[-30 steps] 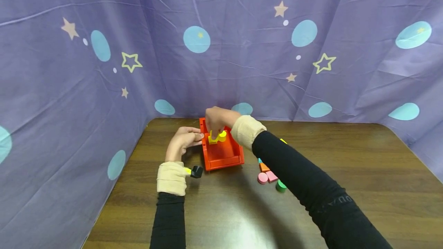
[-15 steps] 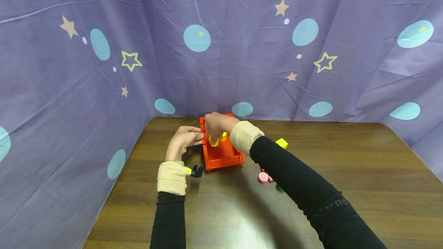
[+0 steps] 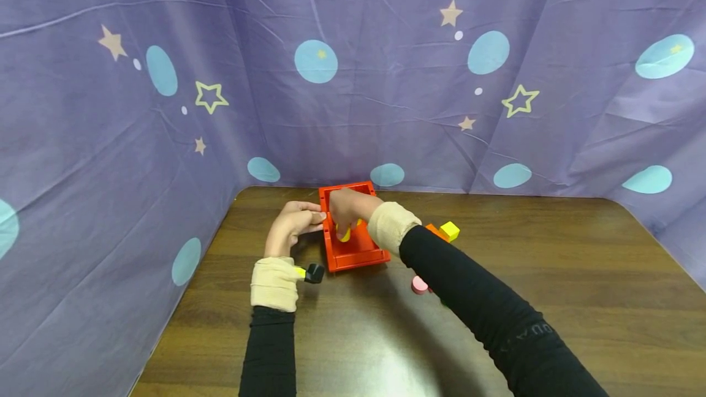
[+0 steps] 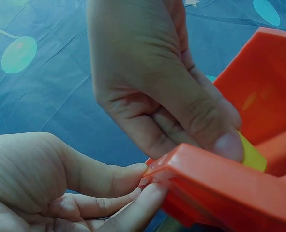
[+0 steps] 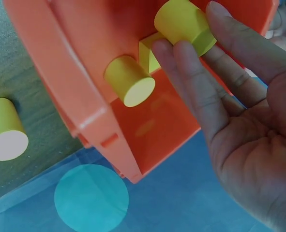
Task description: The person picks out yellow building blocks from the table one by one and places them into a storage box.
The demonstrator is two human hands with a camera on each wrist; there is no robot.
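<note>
The left hand (image 3: pixel 290 225) is pinching the left edge of the tray (image 3: pixel 358 260); inside it, the right hand (image 3: pixel 351 206) is grasping a yellow cylinder (image 5: pixel 180 23) between thumb and fingers. A second cylinder (image 5: pixel 127 79) and a block (image 5: pixel 147 54) are sitting nearby.
</note>
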